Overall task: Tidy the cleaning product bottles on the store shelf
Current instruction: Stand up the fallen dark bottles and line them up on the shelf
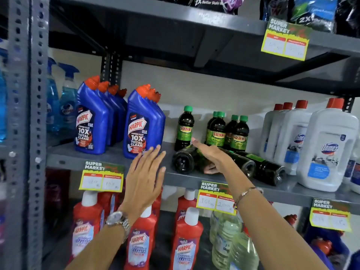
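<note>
On the grey middle shelf [81, 158], several dark Sunny bottles with green caps stand upright [186, 128], and three more lie on their sides at the front edge [183, 160]. My right hand [212, 154] rests on top of a fallen bottle, fingers curled around it. In front of the shelf edge my left hand [146, 172] hovers open, fingers spread, just below a blue Harpic bottle [143, 123] with an orange cap. A row of blue Harpic bottles [91, 117] stands to the left. White Domex bottles [327, 147] stand at the right.
Blue spray bottles [67, 102] stand at the far left behind the grey perforated upright [29, 133]. Red Harpic bottles [185, 236] and clear bottles [233, 244] fill the lower shelf. Yellow price tags [102, 179] hang from the shelf edges. Dark pouches [315, 12] sit on the top shelf.
</note>
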The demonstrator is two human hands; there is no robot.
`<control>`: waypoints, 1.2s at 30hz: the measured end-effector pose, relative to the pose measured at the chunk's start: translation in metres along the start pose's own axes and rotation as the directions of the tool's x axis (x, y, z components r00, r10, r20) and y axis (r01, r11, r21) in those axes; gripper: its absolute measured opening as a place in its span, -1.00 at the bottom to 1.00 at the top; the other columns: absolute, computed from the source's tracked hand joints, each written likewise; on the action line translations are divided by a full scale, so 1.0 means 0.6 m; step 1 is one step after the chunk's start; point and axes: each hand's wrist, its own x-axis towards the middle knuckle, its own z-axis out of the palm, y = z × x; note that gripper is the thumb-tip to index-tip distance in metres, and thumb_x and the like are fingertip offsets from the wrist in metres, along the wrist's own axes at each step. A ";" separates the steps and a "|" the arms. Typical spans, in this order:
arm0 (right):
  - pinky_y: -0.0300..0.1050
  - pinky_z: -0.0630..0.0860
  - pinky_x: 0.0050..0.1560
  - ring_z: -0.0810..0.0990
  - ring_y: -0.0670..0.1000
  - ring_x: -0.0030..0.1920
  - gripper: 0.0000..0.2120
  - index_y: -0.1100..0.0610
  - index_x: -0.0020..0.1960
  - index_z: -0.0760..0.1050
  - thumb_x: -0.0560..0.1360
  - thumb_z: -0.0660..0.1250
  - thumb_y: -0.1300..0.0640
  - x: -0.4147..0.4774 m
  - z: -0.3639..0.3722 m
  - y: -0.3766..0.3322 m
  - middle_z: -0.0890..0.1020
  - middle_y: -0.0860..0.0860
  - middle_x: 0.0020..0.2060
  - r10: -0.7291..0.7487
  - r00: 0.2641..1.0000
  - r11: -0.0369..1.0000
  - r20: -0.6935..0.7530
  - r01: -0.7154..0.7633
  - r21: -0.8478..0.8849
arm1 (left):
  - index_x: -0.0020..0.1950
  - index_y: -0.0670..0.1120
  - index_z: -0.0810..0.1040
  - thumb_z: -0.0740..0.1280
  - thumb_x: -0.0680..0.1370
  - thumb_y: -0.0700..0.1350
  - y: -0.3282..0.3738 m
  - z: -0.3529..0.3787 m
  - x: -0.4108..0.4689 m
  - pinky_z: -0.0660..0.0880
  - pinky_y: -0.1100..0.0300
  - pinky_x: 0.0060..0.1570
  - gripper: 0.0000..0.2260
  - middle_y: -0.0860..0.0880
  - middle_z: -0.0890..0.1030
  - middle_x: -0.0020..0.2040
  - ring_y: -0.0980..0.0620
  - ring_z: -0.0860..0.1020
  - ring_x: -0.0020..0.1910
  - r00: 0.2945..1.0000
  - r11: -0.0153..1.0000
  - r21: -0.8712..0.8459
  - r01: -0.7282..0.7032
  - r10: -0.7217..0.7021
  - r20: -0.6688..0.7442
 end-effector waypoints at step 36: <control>-0.18 0.28 0.09 0.33 -0.03 0.16 -0.40 0.15 0.44 0.15 0.44 0.25 0.17 0.036 -0.011 -0.064 0.36 0.07 0.32 -0.472 0.860 0.807 -0.195 0.510 0.296 | 0.17 -0.09 0.56 0.12 0.56 0.04 -0.025 0.037 -0.018 0.46 0.08 0.08 -0.66 -0.04 0.63 0.10 -0.02 0.57 0.04 0.982 0.974 0.144 -0.178 0.166 0.089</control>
